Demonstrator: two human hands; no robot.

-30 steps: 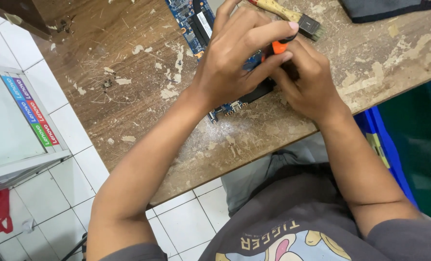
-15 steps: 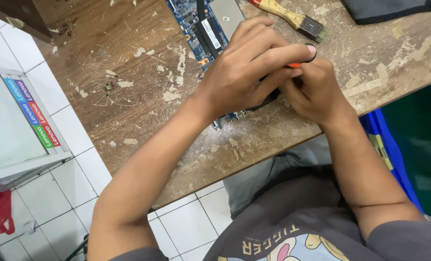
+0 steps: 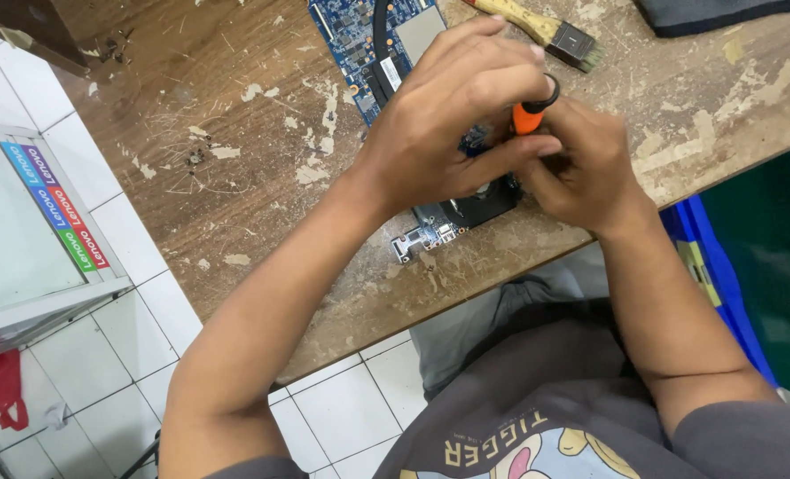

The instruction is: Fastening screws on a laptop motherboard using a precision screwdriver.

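While both hands close round the orange driver [image 3: 528,115], left hand [image 3: 453,133] pinching its top and right hand [image 3: 581,164] cupping below, the driver should stay upright over the blue board [image 3: 368,40] lying mid-table [image 3: 235,106], with steady downward pressure and small turns.

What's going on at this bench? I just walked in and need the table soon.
A person sits at a worn wooden table, both hands over a blue circuit board. The left hand and right hand together grip an orange-handled tool, presumably a screwdriver, held over the board. A wooden-handled brush lies beyond them.
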